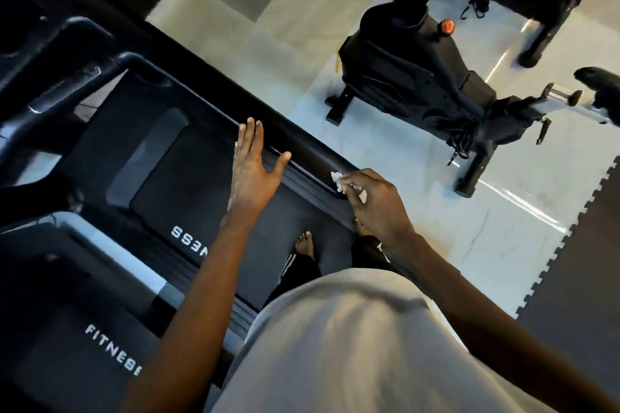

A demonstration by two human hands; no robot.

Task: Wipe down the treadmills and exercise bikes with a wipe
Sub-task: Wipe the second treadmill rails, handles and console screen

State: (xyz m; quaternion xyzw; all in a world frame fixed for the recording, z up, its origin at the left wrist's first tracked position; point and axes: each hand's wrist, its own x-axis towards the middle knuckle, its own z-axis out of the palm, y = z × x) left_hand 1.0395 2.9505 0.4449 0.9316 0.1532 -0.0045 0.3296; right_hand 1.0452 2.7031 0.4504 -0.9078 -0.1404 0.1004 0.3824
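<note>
The treadmill side rail [302, 147] was being wiped: wipe [339, 179] pinched in the right hand [379, 208], left hand [253, 168] spread, empty. Next, a stroke along the rail seemed required.

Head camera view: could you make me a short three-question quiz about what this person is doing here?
1. True or false: the left hand holds the wipe.
2. Which machine is the wipe touching? A) the bike B) the treadmill C) the floor mat
3. Fill in: the left hand is ____, fingers spread, by the treadmill's side rail.

Key: 1 false, the right hand holds it. 2 B, at the side rail. 3 open.
</note>
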